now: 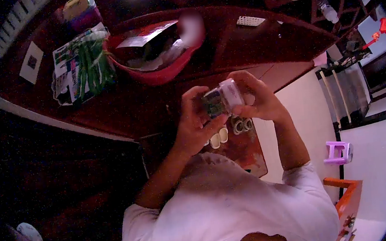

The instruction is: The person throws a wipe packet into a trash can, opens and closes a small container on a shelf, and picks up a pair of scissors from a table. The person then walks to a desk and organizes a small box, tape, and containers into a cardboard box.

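Note:
In front of my chest I hold a small clear jar (pixel 213 103) tilted on its side, with something dark and green in it. My left hand (pixel 189 123) wraps round the jar's body. On its other end is a wide whitish lid (pixel 231 93), gripped between the thumb and fingers of my right hand (pixel 261 96). Whether the lid is tight or loose on the jar, I cannot tell. Beyond my hands is a dark red wooden surface (pixel 127 110), with a red basin (pixel 161 76) on it.
Papers (pixel 147 34) lie in the basin. Left of it sits a plastic bag with green stripes (pixel 88 68) and a white card (pixel 32 62). A white perforated piece (pixel 250 20) is at the back. Slippers (pixel 219 138) lie below my hands; a purple stool (pixel 338 152) stands right.

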### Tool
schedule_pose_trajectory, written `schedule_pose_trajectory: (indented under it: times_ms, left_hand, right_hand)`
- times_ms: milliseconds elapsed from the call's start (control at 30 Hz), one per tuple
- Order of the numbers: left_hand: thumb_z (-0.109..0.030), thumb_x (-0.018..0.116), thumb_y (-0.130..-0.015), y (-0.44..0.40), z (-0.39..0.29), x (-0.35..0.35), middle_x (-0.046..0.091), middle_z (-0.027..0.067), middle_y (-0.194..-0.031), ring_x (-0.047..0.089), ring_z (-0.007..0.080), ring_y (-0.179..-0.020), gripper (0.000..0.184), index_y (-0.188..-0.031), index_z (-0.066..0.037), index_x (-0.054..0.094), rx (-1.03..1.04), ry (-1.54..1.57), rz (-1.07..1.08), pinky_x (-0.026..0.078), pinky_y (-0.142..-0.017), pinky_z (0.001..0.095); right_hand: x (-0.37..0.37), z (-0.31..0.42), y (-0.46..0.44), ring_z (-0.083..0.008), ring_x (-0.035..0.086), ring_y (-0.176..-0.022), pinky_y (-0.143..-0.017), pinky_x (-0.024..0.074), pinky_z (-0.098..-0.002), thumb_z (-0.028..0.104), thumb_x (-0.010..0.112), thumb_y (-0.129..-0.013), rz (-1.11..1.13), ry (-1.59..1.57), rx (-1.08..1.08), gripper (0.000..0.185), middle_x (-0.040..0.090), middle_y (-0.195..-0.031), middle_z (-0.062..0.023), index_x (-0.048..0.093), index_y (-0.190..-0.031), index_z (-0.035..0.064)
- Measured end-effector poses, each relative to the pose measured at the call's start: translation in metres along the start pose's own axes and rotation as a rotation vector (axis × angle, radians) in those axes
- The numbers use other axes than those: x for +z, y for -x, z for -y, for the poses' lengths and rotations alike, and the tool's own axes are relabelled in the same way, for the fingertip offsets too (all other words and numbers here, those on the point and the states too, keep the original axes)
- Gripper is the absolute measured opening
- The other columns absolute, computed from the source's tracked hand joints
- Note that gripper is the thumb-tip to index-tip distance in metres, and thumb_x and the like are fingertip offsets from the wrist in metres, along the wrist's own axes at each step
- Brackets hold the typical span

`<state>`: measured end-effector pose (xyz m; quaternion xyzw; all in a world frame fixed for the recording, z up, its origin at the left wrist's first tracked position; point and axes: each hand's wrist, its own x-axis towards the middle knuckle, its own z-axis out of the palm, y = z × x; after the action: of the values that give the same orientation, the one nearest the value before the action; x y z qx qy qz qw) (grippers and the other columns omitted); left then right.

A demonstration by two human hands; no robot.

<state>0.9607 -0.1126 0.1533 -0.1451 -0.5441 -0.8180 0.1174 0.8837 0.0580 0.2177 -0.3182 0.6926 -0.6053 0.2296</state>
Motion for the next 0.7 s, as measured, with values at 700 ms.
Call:
schedule_pose_trajectory:
  times_ms: [700]
  left_hand:
    - [-0.009,0.067,-0.076,0.007,-0.02,-0.021,0.046,0.0071,-0.104,0.052,0.0132,-0.088,0.055,-0.118,-0.007,0.032,-0.142,-0.024,-0.016,0.049,-0.073,0.0274]
  right_hand:
    - [0.014,0.012,-0.011,-0.0225,0.055,-0.099,-0.085,0.0445,-0.0329,0.016,0.064,-0.077,0.047,0.524,0.132,0.052,0.057,-0.105,-0.0157,0.04,-0.122,0.0037]
